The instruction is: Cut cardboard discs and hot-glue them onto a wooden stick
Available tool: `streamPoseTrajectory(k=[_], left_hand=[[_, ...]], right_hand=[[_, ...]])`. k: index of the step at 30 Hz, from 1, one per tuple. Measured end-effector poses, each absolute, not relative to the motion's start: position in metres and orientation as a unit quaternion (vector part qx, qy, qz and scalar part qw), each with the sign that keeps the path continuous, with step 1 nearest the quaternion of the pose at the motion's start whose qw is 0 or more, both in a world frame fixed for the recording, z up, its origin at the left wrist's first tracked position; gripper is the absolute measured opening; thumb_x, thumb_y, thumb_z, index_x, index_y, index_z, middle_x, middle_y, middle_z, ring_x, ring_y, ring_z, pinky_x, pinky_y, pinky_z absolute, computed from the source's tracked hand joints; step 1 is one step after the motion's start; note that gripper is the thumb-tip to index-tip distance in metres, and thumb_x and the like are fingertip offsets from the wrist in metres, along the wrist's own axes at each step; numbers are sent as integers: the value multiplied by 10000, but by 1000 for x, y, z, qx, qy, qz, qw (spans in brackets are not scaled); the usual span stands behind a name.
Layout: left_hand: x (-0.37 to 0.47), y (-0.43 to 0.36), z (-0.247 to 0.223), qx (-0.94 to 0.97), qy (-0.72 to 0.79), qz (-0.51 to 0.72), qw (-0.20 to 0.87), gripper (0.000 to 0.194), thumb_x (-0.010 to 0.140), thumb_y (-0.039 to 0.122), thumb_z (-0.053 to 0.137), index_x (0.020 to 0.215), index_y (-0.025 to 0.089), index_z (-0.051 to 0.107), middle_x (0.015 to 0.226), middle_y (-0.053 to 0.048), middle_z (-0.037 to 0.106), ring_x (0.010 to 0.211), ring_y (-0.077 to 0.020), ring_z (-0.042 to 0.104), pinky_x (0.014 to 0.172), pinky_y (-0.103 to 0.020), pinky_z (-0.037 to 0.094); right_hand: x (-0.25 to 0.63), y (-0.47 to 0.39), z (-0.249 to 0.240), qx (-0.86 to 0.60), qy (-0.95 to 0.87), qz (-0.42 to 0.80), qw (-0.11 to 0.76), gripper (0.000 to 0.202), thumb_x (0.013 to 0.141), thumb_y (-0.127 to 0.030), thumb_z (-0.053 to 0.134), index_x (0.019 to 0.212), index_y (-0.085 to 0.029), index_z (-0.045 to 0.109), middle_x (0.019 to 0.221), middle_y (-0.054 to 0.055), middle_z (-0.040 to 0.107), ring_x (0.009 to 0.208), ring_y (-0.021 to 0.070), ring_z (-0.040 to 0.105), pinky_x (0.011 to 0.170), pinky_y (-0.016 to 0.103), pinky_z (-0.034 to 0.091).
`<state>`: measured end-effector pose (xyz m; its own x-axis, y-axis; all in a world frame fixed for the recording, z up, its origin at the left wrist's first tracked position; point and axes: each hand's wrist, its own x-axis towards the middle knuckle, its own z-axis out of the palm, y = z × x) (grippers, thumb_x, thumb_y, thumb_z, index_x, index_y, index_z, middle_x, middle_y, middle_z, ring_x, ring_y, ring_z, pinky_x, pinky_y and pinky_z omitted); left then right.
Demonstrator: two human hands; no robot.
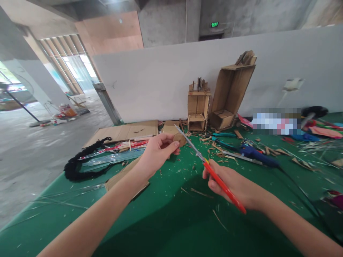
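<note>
Between thumb and fingers, my left hand [162,150] pinches a small round piece of cardboard [180,139] above the green table. My right hand [230,182] is closed on a pair of scissors [223,186] with red handles. Their blades point up and to the left, with the tip close beside the cardboard disc; whether they touch it I cannot tell. Behind my hands stand a small open cardboard box structure [197,103] with sticks on top and a taller cardboard box [232,84].
A blue glue gun [258,156] with its cord lies right, near teal-handled pliers [223,140] and cardboard scraps. Black fluffy yarn [76,166], clear glue sticks [112,160] and flat cardboard [125,132] lie left. A white partition [150,82] borders the back of the green table [171,207].
</note>
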<state>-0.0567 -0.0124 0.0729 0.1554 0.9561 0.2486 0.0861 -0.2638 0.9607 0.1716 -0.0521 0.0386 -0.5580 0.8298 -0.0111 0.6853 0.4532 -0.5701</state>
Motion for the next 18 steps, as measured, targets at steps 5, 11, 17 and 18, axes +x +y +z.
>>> streamPoseTrajectory(k=[5,11,17,18], left_hand=[[-57,-16,82,638,414,488,429,106,721,210,654,806,151,677,645,-41,641,590,-136,587,573,-268,460],[-61,-16,90,662,426,458,412,106,697,181,660,793,155,697,634,-54,654,557,-142,587,538,-269,461],[-66,-16,92,680,435,442,392,130,719,191,639,824,153,705,637,-59,655,572,-145,595,519,-251,460],[-68,-15,91,683,427,443,394,141,722,192,639,839,158,710,650,-59,660,578,-144,595,516,-245,458]], right_hand=[[168,-54,38,-479,-833,237,141,268,893,-493,382,872,-226,392,778,37,594,634,189,557,552,304,395],[164,-50,37,-523,-827,177,106,281,897,-491,361,801,-227,359,783,56,602,667,225,564,576,330,385],[167,-45,40,-540,-831,104,87,276,874,-460,432,744,-235,339,719,46,600,627,224,574,532,305,355],[168,-44,40,-543,-830,93,88,286,872,-469,438,736,-236,343,707,47,600,621,225,574,524,302,349]])
